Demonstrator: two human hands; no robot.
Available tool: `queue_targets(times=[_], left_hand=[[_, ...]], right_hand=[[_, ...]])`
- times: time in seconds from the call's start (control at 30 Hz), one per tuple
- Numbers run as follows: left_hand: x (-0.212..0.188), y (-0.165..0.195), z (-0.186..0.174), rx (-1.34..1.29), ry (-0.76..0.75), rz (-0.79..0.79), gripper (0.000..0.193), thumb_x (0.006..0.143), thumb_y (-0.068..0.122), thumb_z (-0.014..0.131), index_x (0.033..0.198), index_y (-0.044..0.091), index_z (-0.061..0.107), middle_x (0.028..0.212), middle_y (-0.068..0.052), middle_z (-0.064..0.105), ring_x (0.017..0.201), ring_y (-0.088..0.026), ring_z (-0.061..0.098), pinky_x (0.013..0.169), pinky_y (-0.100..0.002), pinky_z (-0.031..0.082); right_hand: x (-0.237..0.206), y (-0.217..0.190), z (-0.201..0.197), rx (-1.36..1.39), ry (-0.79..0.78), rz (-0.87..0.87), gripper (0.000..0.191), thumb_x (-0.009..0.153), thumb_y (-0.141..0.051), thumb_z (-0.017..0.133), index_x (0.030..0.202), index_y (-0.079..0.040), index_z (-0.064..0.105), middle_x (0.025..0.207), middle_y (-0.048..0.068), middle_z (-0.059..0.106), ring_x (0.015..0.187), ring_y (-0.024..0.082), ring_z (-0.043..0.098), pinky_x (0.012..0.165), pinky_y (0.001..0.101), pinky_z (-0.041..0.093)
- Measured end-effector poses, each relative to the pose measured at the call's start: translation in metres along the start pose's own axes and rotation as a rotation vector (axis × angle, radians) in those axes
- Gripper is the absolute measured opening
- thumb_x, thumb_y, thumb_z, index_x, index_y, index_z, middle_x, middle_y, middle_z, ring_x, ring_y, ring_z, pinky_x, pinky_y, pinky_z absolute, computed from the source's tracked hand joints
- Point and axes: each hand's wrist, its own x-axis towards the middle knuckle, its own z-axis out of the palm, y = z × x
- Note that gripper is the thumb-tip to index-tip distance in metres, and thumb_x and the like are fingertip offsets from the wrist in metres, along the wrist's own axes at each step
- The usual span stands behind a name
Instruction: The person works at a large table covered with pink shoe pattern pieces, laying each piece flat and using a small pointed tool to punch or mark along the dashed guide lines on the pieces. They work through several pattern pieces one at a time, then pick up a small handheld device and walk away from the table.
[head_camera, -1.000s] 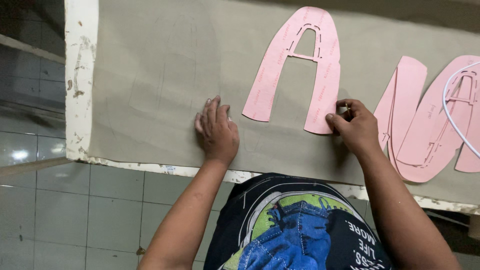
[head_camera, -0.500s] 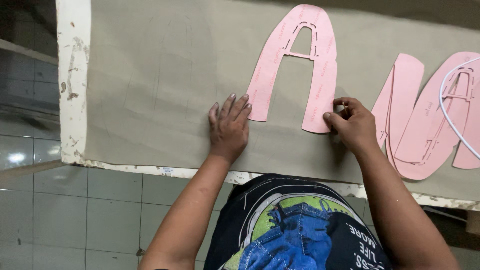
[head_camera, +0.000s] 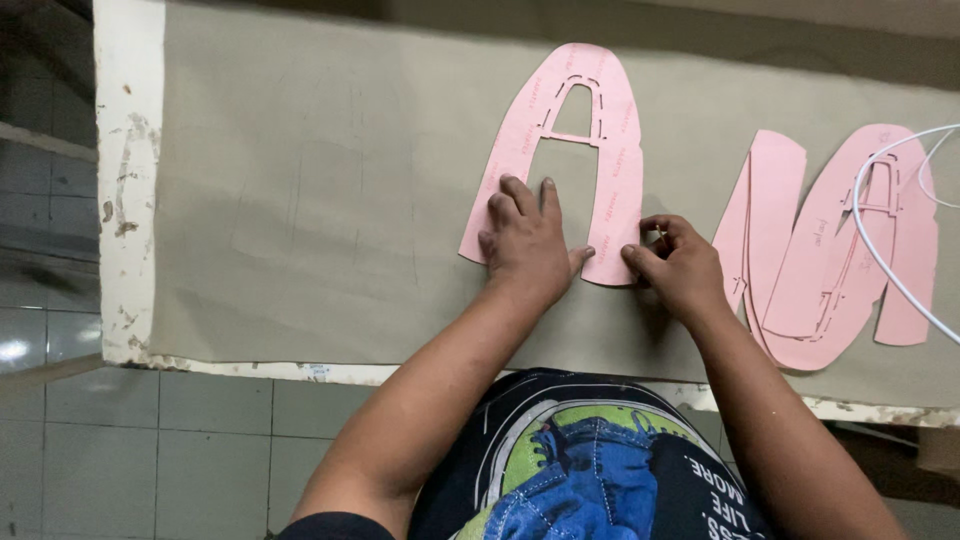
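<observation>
The left hand has slid right, off the bare grey fabric, and now lies flat, fingers spread, on the pink arch-shaped paper pattern, pinning it. The right hand stays at that pattern's lower right tip, fingers pinched around a small tool, likely a marker, so tracing looks ready.

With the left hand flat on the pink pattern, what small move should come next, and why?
Probably trace along the pattern's right leg: the left hand pins the pink pattern flat on the grey fabric, and the right hand pinches something small at that edge.
</observation>
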Motion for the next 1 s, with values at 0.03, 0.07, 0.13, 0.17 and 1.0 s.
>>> queue_targets(times=[0.03,0.07,0.13,0.17,1.0], left_hand=[[0.000,0.005,-0.004,0.030,-0.005,-0.005,0.108,0.084,0.072,0.063,0.160,0.010,0.018,0.157,-0.036,0.014,0.133,-0.048,0.034,0.093,-0.058,0.053],[0.001,0.008,-0.006,0.059,-0.011,-0.010,0.110,0.085,0.075,0.061,0.161,0.009,0.016,0.157,-0.038,0.012,0.134,-0.050,0.032,0.094,-0.060,0.052],[0.001,0.011,-0.007,0.083,-0.019,-0.016,0.113,0.085,0.077,0.058,0.163,0.008,0.014,0.158,-0.040,0.010,0.136,-0.053,0.029,0.096,-0.063,0.051],[0.001,0.010,-0.005,0.079,-0.019,-0.018,0.113,0.085,0.078,0.057,0.163,0.009,0.013,0.159,-0.040,0.009,0.137,-0.053,0.028,0.096,-0.063,0.051],[0.007,0.009,0.034,-0.028,0.006,0.156,0.105,0.094,0.075,0.044,0.160,-0.003,0.019,0.158,-0.036,0.020,0.138,-0.051,0.031,0.105,-0.060,0.036]], right_hand=[[0.001,0.000,0.000,0.012,-0.008,0.008,0.049,0.085,-0.027,0.079,0.128,-0.008,0.066,0.087,0.009,0.076,0.075,0.017,0.073,0.069,0.0316,0.057],[0.001,0.001,-0.001,-0.034,-0.005,0.001,0.048,0.085,-0.028,0.079,0.127,-0.008,0.067,0.088,0.009,0.075,0.076,0.017,0.072,0.070,0.0321,0.056],[0.004,-0.003,-0.004,-0.128,0.000,-0.018,0.046,0.084,-0.030,0.080,0.124,-0.010,0.069,0.089,0.007,0.073,0.078,0.018,0.071,0.073,0.0331,0.055],[0.008,-0.007,-0.006,-0.149,0.069,-0.144,0.038,0.088,-0.028,0.078,0.119,-0.008,0.072,0.093,0.009,0.071,0.080,0.020,0.070,0.075,0.0338,0.055],[0.039,-0.137,0.087,-0.362,-0.577,-1.036,0.027,0.093,-0.034,0.065,0.108,-0.014,0.075,0.097,0.007,0.077,0.097,0.028,0.067,0.110,0.0461,0.037]])
